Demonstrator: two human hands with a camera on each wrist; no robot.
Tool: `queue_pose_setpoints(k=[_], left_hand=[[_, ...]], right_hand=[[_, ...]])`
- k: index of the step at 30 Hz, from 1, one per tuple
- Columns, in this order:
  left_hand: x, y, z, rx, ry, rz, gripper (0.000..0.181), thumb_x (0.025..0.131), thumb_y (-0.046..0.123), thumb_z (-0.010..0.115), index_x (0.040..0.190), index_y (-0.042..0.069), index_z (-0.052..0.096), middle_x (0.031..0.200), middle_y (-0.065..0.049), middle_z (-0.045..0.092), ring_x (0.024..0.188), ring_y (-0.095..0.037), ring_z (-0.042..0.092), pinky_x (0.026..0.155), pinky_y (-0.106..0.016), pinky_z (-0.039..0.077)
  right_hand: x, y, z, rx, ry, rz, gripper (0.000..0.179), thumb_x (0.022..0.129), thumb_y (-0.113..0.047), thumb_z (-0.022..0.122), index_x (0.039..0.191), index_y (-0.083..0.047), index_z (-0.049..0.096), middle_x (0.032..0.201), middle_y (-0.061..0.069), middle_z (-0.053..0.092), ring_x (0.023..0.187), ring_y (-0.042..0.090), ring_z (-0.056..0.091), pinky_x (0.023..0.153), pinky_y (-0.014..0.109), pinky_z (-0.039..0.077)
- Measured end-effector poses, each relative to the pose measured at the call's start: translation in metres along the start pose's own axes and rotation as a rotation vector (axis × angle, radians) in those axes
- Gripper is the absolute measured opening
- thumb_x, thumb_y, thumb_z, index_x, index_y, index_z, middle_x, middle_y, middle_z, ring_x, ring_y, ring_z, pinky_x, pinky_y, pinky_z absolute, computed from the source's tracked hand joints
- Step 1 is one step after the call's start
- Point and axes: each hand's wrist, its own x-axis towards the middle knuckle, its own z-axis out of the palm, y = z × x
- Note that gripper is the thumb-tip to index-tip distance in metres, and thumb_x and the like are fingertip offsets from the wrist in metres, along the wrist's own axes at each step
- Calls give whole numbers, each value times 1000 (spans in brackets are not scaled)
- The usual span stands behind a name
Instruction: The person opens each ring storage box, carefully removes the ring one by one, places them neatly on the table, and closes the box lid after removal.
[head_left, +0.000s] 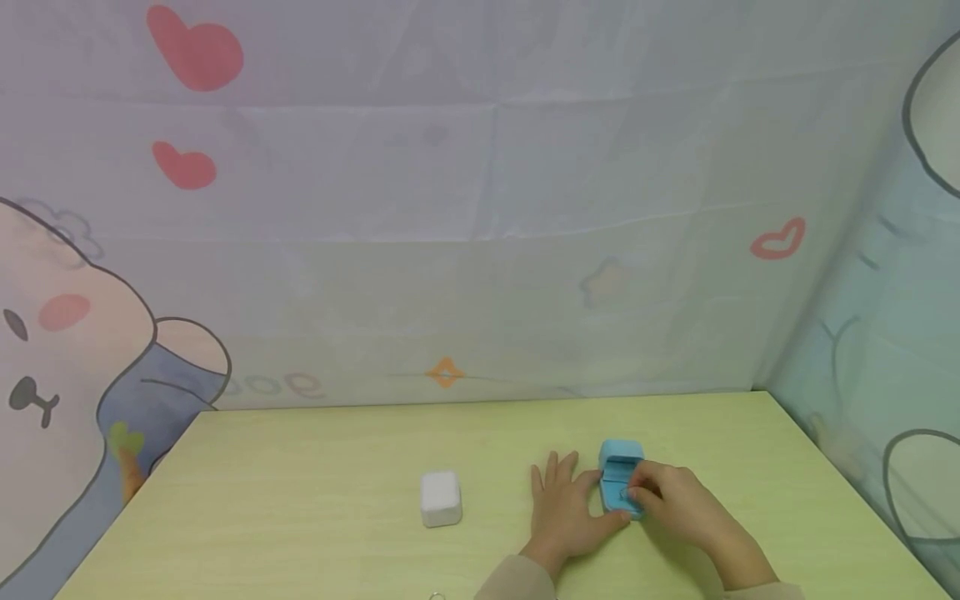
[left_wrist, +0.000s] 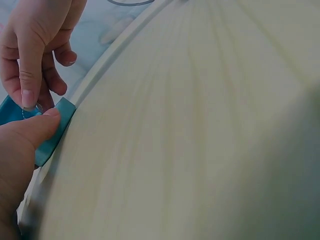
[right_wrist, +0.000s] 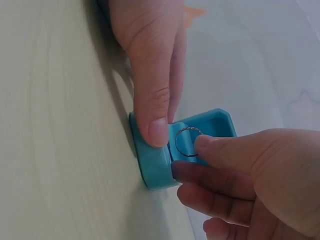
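Observation:
A light-blue ring box [head_left: 621, 450] stands with its lid raised on the right half of the table. My right hand [head_left: 682, 504] comes from the right and pinches a thin, twisted-looking metal ring [right_wrist: 176, 143] between thumb and index finger, at the box's cushion. In the right wrist view most of the ring shows above the slot; whether its lower edge sits in the slot I cannot tell. My left hand [head_left: 570, 512] lies at the box's left side with fingers spread. Its straight thumb [right_wrist: 158, 131] presses on the front rim, and its index finger touches the side near the lid.
A small white box [head_left: 440, 498], closed, sits on the table to the left of the hands. Another ring [head_left: 437, 596] is partly cut off at the bottom edge of the head view. Behind the table [head_left: 315, 492] hangs a printed cloth [head_left: 480, 208].

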Motion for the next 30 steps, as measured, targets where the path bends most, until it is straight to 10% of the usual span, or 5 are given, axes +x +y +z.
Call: queue_pose_setpoints(k=[30], left_hand=[[-1, 0, -2, 21, 4, -7, 63, 77, 66, 59, 124, 24, 60, 146, -10, 42, 141, -39, 25, 112, -64, 14]], right_hand=[[0, -2, -3, 34, -20, 6, 6, 90, -18, 62, 90, -11, 64, 82, -4, 66, 71, 0, 55, 62, 19, 47]])
